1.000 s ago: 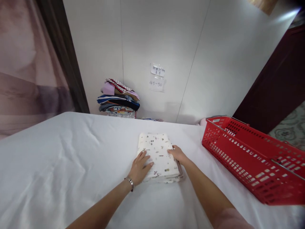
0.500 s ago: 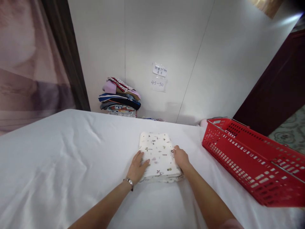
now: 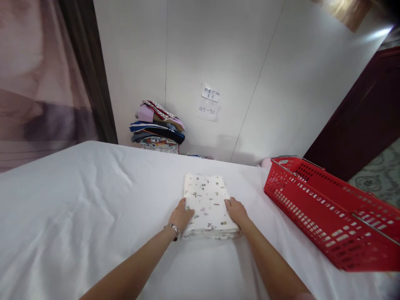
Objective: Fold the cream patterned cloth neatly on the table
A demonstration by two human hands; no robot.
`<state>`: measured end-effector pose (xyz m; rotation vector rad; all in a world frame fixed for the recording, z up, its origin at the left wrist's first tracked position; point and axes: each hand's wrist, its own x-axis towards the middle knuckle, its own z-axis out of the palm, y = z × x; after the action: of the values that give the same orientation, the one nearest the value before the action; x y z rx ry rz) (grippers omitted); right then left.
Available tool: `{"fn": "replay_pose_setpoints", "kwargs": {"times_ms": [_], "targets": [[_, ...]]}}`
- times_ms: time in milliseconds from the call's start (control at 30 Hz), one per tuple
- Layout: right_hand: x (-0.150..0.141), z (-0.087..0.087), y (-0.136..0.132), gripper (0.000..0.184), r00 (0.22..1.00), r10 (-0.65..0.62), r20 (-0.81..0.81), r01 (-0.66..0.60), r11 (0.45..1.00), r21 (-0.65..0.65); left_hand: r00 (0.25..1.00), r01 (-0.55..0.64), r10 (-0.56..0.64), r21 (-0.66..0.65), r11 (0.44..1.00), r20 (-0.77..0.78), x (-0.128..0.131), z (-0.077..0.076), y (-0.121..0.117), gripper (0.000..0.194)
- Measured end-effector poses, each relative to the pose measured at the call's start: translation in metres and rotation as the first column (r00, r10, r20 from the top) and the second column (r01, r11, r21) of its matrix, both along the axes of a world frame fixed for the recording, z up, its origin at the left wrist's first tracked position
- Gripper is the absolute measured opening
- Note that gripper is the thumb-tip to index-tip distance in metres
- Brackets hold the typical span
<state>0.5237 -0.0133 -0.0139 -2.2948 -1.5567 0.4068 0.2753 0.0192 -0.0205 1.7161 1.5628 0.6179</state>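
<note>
A folded white cloth (image 3: 208, 204) printed with small plants and other little motifs lies on the white sheet, its layers showing along the near edge. My left hand (image 3: 181, 216), with a metal bracelet at the wrist, grips the cloth's left side, thumb on top and the other fingers mostly hidden at the edge. On the opposite side my right hand (image 3: 237, 210) holds the right edge, its thumb also lying on the top layer. The cloth rests flat between both hands.
A red perforated basket (image 3: 315, 216) with metal handles stands at the right on the white-covered surface (image 3: 93, 208). Behind the far edge is a stack of folded clothes (image 3: 158, 127) against the wall. Handwritten paper signs (image 3: 208, 110) hang there. A curtain (image 3: 46, 83) is at the left.
My left hand has gone from lying spread over the cloth's left edge to gripping that side. My right hand has shifted slightly toward me along the right edge.
</note>
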Motion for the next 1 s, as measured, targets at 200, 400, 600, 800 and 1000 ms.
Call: {"fn": "replay_pose_setpoints", "kwargs": {"times_ms": [200,400,600,800,1000], "targets": [[-0.038,-0.014,-0.038,0.028,0.955,0.176,-0.237,-0.191,0.981,-0.044,0.99,0.125,-0.126,0.013,0.992,0.064,-0.063,0.026,0.037,0.062],[-0.045,0.001,-0.033,0.029,0.872,0.187,-0.453,-0.151,0.982,0.114,0.98,0.185,-0.174,-0.121,0.975,0.098,-0.135,0.027,0.048,0.066],[-0.031,0.026,0.036,0.044,0.9,0.134,-0.415,-0.053,0.978,0.201,0.971,0.211,-0.216,-0.062,0.976,-0.101,-0.131,0.031,0.041,0.063],[-0.046,0.018,0.033,0.037,0.839,0.186,-0.512,-0.176,0.982,0.068,0.885,0.223,-0.155,0.108,0.969,-0.439,-0.131,0.054,0.065,0.055],[-0.061,-0.003,-0.024,0.047,0.742,0.196,-0.641,-0.253,0.968,0.004,0.854,0.219,-0.082,0.212,0.953,-0.514,-0.135,0.048,0.076,0.045]]}}
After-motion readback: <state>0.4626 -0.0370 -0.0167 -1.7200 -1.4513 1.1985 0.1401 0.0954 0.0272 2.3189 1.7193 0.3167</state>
